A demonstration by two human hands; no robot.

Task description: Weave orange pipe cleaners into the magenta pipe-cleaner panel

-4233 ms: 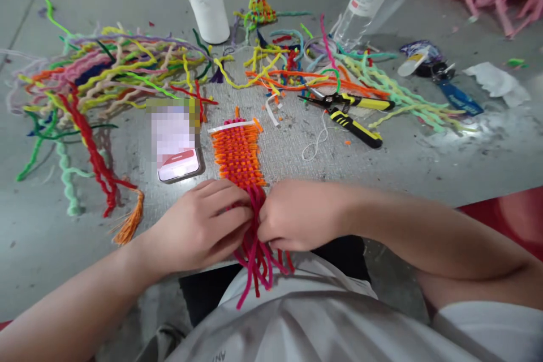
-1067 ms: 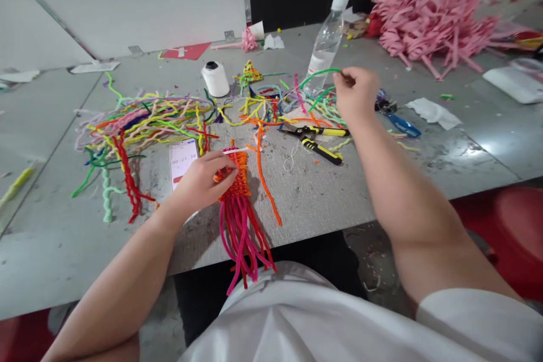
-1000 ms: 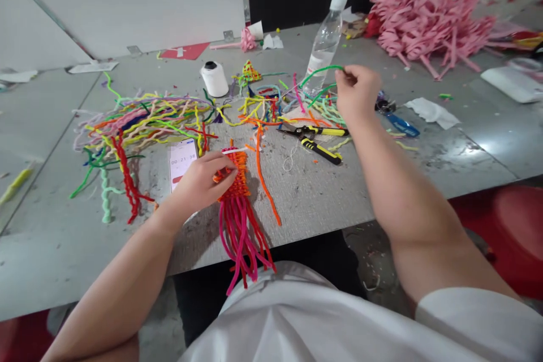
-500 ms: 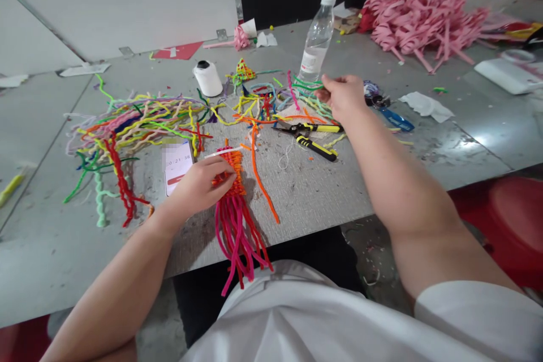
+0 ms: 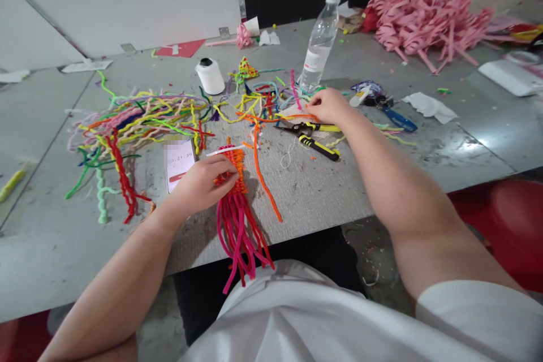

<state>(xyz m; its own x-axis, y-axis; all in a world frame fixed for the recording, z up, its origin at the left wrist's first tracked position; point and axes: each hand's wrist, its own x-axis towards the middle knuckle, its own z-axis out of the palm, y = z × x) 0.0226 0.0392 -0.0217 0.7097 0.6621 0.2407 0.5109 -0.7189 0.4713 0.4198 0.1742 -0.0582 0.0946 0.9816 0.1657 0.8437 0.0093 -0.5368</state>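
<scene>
My left hand [image 5: 210, 182] presses curled fingers onto a woven red and orange pipe-cleaner piece [image 5: 237, 172] at the table's front edge. Loose magenta and red pipe cleaners [image 5: 240, 232] hang from its lower end. A narrow white strip [image 5: 223, 150] crosses its top. To its right lies one long orange pipe cleaner [image 5: 263, 184]. My right hand [image 5: 331, 107] is closed in a pinch low over the mixed pipe cleaners, beside orange ones [image 5: 292, 118]; what its fingertips hold is unclear. Yellow-and-black handled pliers or cutters [image 5: 318, 147] lie open just below it.
A water bottle [image 5: 318, 48] stands behind my right hand. A white thread spool [image 5: 210, 77], a heap of coloured pipe cleaners [image 5: 144, 119] and a phone showing a timer [image 5: 179, 161] are on the left. Blue-handled pliers [image 5: 399, 119] and a pink ribbon-like bundle [image 5: 424, 17] lie right.
My right hand has come down and left, away from the green pipe cleaners by the bottle, to the orange ones. My left hand stays on the woven piece.
</scene>
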